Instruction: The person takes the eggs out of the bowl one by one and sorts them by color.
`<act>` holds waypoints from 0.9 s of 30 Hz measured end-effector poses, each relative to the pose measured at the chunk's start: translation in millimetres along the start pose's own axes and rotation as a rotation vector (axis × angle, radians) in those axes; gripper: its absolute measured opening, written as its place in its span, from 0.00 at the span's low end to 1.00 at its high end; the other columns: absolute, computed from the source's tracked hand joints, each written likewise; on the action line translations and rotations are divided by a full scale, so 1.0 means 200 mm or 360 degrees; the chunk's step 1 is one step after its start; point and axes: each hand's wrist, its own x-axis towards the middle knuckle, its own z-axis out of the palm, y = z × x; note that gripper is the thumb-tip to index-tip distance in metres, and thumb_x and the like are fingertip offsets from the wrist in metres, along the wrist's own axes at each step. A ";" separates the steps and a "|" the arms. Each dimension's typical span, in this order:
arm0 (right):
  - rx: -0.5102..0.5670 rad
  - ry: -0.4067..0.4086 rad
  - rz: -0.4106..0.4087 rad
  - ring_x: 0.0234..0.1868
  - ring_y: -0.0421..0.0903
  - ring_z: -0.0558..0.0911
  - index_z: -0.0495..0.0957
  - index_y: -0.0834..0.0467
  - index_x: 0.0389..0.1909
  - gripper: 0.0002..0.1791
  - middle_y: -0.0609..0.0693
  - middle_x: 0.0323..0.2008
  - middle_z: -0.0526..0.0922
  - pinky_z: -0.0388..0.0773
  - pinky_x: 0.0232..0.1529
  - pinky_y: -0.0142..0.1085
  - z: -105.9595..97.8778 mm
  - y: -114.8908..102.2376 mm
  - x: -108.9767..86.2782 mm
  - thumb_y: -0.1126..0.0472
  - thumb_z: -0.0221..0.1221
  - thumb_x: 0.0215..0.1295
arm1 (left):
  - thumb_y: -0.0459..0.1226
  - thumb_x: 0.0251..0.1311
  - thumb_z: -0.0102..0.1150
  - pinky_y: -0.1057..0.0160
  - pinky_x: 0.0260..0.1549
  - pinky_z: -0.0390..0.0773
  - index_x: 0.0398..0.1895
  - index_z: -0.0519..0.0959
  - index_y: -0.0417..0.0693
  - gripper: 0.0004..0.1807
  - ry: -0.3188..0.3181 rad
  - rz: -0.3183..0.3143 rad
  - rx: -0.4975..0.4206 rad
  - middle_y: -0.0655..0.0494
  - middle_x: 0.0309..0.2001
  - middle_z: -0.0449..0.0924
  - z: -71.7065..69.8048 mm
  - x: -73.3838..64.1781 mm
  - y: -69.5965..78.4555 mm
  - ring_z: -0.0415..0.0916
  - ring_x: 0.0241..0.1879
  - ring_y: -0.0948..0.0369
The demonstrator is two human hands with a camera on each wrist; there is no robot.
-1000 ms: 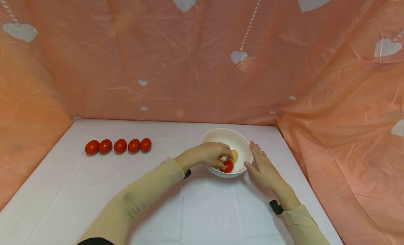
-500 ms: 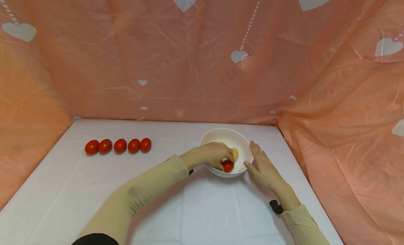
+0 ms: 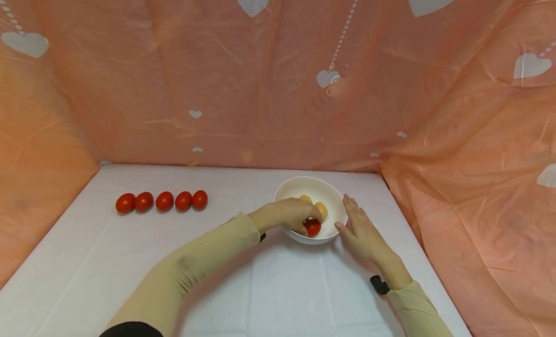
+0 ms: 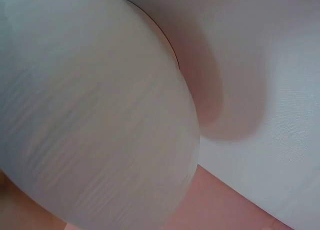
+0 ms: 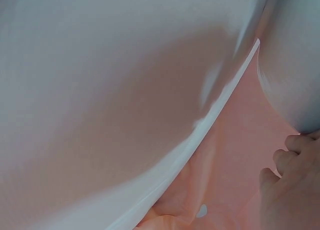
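Note:
In the head view a white bowl stands on the table, with small round yellow things inside it. My left hand reaches over the bowl's left rim, its fingers and thumb curled round a red tomato low in the bowl. My right hand lies with straight fingers along the bowl's right side. The left wrist view is mostly filled by the bowl's outer wall, and the left hand's fingers are hidden there. Knuckles of the right hand show beside the bowl in the right wrist view.
Several red tomatoes stand in a row on the left of the white-covered table. An orange cloth with pale hearts hangs behind and at both sides. The table's right edge runs near the right arm.
My left hand has reached slightly further right into the bowl, and its fingers have closed more round the red tomato. My right hand and the tomato row have stayed put.

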 end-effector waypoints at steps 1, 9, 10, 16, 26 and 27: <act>0.0000 -0.0003 0.0002 0.82 0.65 0.49 0.47 0.67 0.82 0.43 0.63 0.82 0.49 0.48 0.78 0.63 0.00 0.00 0.00 0.48 0.53 0.80 | 0.34 0.55 0.77 0.67 0.42 0.74 0.55 0.86 0.59 0.23 0.0000 0.0004 0.0003 0.68 0.40 0.81 0.00 0.00 0.00 0.73 0.42 0.64; 0.0007 -0.0005 -0.0001 0.82 0.64 0.48 0.46 0.67 0.82 0.43 0.63 0.82 0.49 0.48 0.78 0.62 0.01 0.00 0.00 0.48 0.53 0.80 | 0.36 0.56 0.77 0.67 0.46 0.74 0.56 0.85 0.58 0.23 0.0029 0.0013 -0.0015 0.68 0.42 0.81 0.01 -0.01 -0.01 0.73 0.44 0.64; 0.0009 -0.0002 -0.0005 0.82 0.64 0.48 0.47 0.67 0.82 0.43 0.63 0.82 0.49 0.48 0.78 0.62 0.01 0.00 0.00 0.48 0.53 0.80 | 0.36 0.56 0.77 0.67 0.46 0.74 0.56 0.85 0.57 0.22 0.0042 0.0020 -0.0016 0.68 0.42 0.82 0.00 -0.02 -0.01 0.73 0.44 0.64; 0.0015 0.0001 -0.0012 0.82 0.64 0.49 0.47 0.67 0.82 0.43 0.62 0.82 0.49 0.48 0.78 0.62 0.01 0.00 0.00 0.47 0.53 0.80 | 0.40 0.58 0.77 0.67 0.50 0.75 0.56 0.84 0.55 0.22 0.0152 0.0060 -0.0034 0.64 0.46 0.84 -0.01 -0.05 0.00 0.75 0.47 0.63; 0.0007 0.0016 -0.0013 0.81 0.66 0.50 0.47 0.67 0.82 0.43 0.63 0.82 0.49 0.48 0.77 0.63 0.00 0.00 -0.01 0.48 0.53 0.80 | 0.43 0.61 0.75 0.69 0.52 0.76 0.59 0.82 0.51 0.23 0.0302 0.0067 -0.0136 0.60 0.53 0.83 -0.01 -0.08 -0.01 0.79 0.49 0.64; 0.0007 0.0016 -0.0012 0.81 0.66 0.50 0.47 0.67 0.82 0.43 0.63 0.82 0.49 0.48 0.77 0.63 0.00 0.00 -0.01 0.48 0.53 0.80 | 0.43 0.61 0.75 0.69 0.52 0.76 0.59 0.82 0.51 0.24 0.0319 0.0070 -0.0142 0.60 0.53 0.83 -0.01 -0.08 -0.02 0.79 0.49 0.64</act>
